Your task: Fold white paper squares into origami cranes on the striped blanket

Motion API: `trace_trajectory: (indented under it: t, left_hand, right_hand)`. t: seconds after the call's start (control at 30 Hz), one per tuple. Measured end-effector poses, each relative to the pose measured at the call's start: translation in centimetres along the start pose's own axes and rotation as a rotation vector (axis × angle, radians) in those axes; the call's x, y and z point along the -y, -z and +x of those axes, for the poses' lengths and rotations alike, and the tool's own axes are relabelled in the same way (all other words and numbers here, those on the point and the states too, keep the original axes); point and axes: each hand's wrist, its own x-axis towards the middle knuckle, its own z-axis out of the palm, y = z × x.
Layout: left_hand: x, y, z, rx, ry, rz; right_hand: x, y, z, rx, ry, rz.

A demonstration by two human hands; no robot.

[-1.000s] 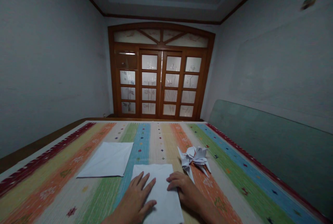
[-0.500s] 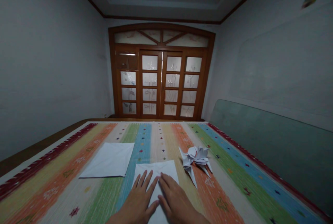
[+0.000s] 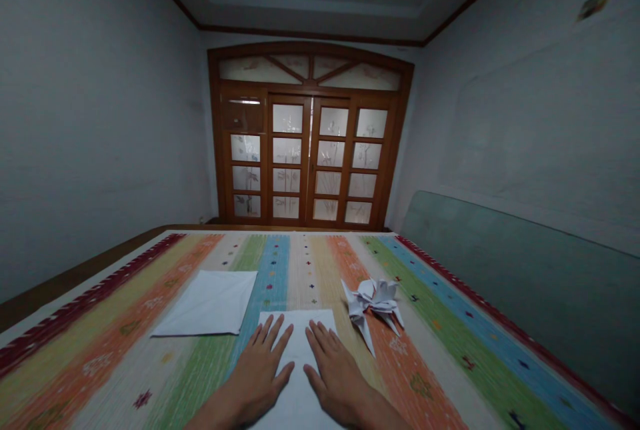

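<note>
A sheet of white paper lies flat on the striped tablecloth, right in front of me. My left hand rests on its left side, fingers stretched out and pointing away from me. On the right side of the same sheet lies my right hand, also flat with its fingers out. A strip of bare paper shows between the two hands; its near end runs out of view. To the right of my right hand sit folded white paper pieces with pointed tips, like origami cranes.
A stack of white square paper lies to the left. The tablecloth covers the table in coloured stripes. Beyond the far edge stand wooden doors with glass panes. A pale green panel runs along the right.
My hands have moved apart, the left one to the left and the right one slightly right, and a little farther from me. More of the sheet shows between them.
</note>
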Motion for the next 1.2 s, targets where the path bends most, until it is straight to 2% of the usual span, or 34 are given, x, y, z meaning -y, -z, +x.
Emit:
trace_trajectory:
  t: [0.23, 0.57, 0.83, 0.93, 1.07, 1.2]
  left_hand:
    - [1.2, -0.3, 0.3, -0.018, 0.039, -0.022]
    - [1.7, 1.8, 0.6, 0.048, 0.135, -0.029]
    - [3.1, -0.3, 0.0, -0.057, 0.114, -0.073]
    - [4.0, -0.5, -0.2, -0.109, 0.039, -0.134]
    - [4.3, 1.0, -0.2, -0.141, -0.039, -0.295]
    - [4.1, 3.1, -0.1, -0.087, -0.051, -0.448]
  right_hand:
    - [-0.5, 1.8, 0.5, 0.016, -0.111, -0.044]
    - [-0.9, 2.1, 0.6, -0.007, -0.158, -0.051]
    - [-0.6, 2.4, 0.5, 0.021, -0.189, -0.024]
    - [-1.3, 2.1, 0.2, -0.025, -0.165, 0.029]
    - [-2.8, 1.4, -0.1, -0.160, -0.066, 0.156]
    - [-4.0, 1.2, 0.0, -0.220, -0.038, 0.234]
